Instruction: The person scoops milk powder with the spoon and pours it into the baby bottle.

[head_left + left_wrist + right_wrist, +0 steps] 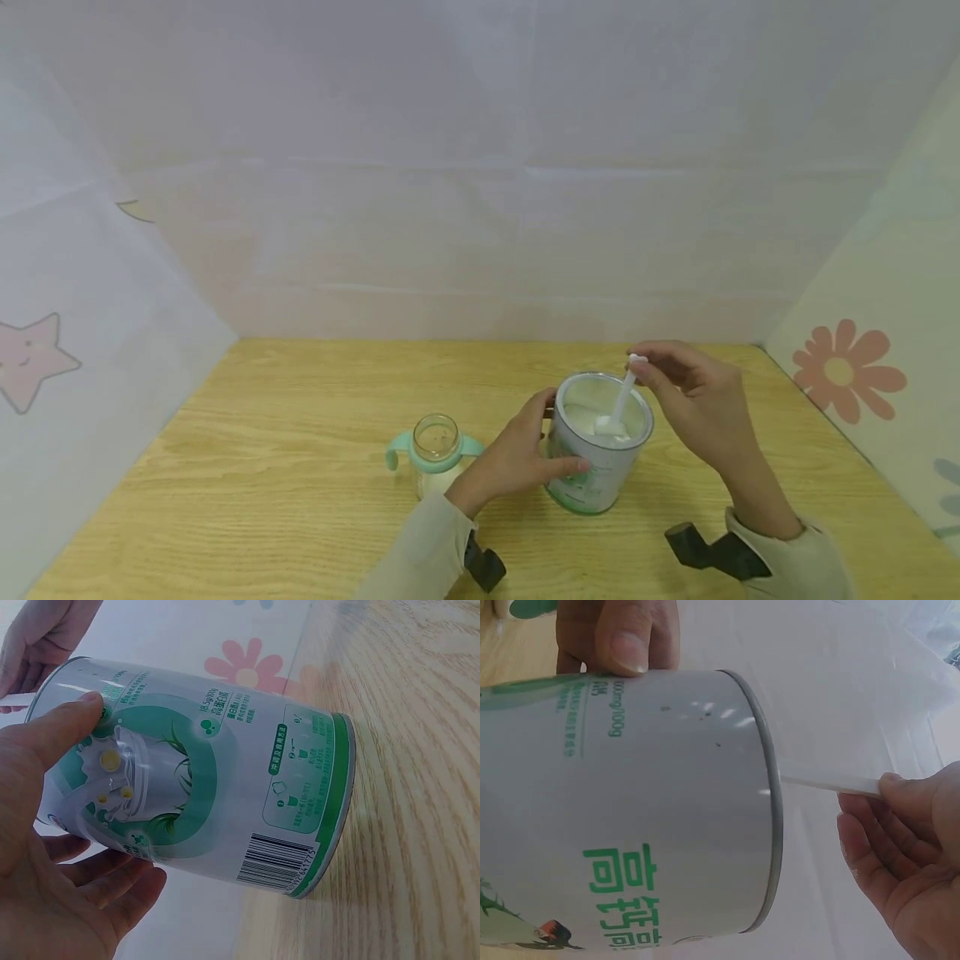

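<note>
A white and green milk powder can (603,479) stands on the table, its lidless top showing pale powder inside. My left hand (517,454) holds the can from the left, thumb (56,727) across its near side and the other fingers curled round behind. My right hand (701,404) is above the can's right rim. It pinches the upper end of a white scoop (624,398) between thumb and fingers. The scoop's bowl is down inside the can, at the powder; in the right wrist view the can wall hides it and only the handle (829,780) shows.
Left of the can, partly behind my left forearm, stands a lidless baby bottle (437,454) with mint-green handles and pale contents. The wooden table (262,450) meets pale sheet walls (480,250) at the back and sides. A black wrist strap (720,554) sits at my right sleeve.
</note>
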A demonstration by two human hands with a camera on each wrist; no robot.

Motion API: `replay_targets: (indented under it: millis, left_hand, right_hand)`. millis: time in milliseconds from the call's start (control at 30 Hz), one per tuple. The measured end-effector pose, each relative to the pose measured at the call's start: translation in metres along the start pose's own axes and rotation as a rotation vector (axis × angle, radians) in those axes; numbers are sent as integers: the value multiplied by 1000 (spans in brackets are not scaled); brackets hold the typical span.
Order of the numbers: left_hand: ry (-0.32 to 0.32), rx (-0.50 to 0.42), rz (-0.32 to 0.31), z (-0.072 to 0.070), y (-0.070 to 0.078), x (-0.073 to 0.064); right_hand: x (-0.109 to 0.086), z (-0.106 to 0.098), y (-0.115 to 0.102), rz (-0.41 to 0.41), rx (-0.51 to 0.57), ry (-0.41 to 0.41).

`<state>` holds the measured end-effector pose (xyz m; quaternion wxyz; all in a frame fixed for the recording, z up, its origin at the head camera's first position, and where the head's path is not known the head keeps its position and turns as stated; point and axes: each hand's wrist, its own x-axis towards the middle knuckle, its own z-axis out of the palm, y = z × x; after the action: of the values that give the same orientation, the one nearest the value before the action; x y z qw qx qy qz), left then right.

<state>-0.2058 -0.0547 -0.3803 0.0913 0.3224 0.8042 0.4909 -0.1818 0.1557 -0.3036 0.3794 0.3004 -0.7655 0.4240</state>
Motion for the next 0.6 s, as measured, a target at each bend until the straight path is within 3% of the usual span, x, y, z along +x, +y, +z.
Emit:
replay_targets:
  millis: [600]
  left_hand:
    - [9, 18, -20, 0, 2, -1]
  right_hand:
    - [1, 2, -3, 43, -13, 1]
